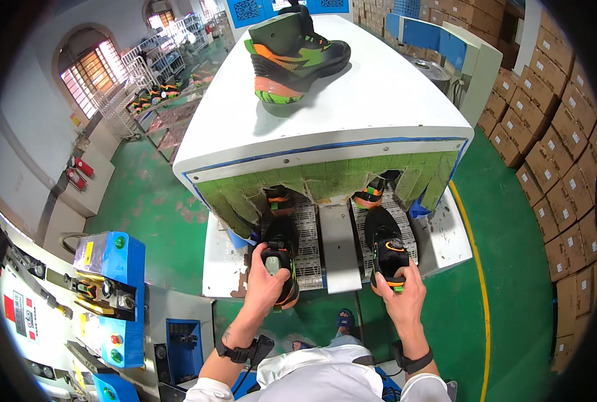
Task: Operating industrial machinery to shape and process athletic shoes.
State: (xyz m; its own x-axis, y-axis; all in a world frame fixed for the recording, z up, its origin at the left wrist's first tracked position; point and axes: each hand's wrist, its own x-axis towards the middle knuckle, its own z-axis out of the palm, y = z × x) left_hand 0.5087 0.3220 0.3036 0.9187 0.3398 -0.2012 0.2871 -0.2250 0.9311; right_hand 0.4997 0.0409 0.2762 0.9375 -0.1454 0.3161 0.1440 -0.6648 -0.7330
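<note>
Two hands, left (263, 285) and right (402, 295), each grip a black shoe (279, 251) (385, 244) beside stacked brown cartons (553, 161).

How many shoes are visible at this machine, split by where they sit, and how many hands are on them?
Black-and-orange shoes on the two white conveyor belts: 4 (left hand's, right hand's, two further in under the green flap curtain)
Green-orange-black display shoe on the white machine top: 1
Hands gripping shoes: 2 (left hand, right hand)
Total: 5 shoes, 2 hands
</note>
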